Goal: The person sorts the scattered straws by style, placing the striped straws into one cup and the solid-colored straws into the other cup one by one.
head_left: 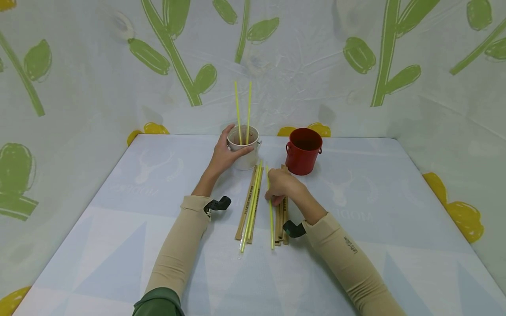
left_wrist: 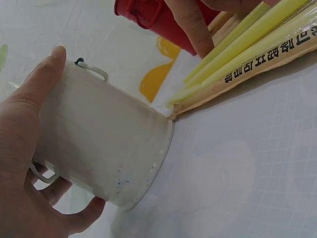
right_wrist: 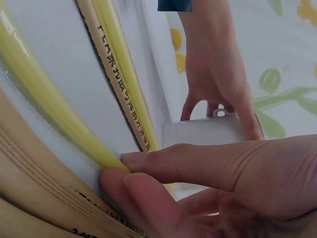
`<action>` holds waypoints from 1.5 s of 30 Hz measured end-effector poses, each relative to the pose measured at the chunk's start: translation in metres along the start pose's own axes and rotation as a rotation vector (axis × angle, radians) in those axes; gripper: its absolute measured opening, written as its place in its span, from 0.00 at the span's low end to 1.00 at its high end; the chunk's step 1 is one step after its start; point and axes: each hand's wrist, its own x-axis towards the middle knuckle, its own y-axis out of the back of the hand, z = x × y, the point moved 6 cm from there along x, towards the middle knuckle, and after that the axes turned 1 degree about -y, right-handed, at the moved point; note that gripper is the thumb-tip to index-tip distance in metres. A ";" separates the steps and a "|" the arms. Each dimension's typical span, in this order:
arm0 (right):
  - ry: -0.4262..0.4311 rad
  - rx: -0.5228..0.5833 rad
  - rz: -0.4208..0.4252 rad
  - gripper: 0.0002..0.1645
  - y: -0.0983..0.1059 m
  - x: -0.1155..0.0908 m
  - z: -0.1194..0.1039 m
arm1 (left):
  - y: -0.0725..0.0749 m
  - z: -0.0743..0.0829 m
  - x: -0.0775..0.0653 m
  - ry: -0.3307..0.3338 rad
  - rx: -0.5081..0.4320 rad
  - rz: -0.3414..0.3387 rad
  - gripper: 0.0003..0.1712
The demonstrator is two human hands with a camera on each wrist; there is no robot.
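My left hand [head_left: 224, 154] grips the small white bucket [head_left: 247, 161], thumb on the near side and fingers around the far side. Two yellow straws [head_left: 249, 103] stand upright in that bucket. With thumb and fingertips, my right hand [head_left: 283, 185] pinches another yellow straw [right_wrist: 54, 101], which points toward the table's near side. Left of it lie more yellow straws [head_left: 253, 206], one in a clear sleeve, among brown paper-wrapped straws [head_left: 242, 224] with printed lettering. Further brown paper-wrapped straws [head_left: 286, 232] lie beneath and right of my right hand, partly hidden by it.
Just beyond my right hand stands a red bucket [head_left: 302, 153] with side handles; its inside looks dark. The pale patterned tabletop [head_left: 178, 254] ends at a back edge close behind both buckets, before a leaf-printed wall covering [head_left: 292, 79].
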 end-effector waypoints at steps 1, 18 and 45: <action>0.001 -0.006 0.000 0.21 0.000 0.000 0.000 | 0.000 0.000 0.000 0.000 0.000 0.001 0.58; -0.008 0.050 -0.020 0.15 -0.001 0.002 -0.001 | 0.002 -0.001 -0.002 0.006 -0.002 0.007 0.57; -0.053 0.120 0.001 0.31 0.012 0.003 0.013 | 0.000 -0.001 0.000 -0.002 -0.011 -0.004 0.58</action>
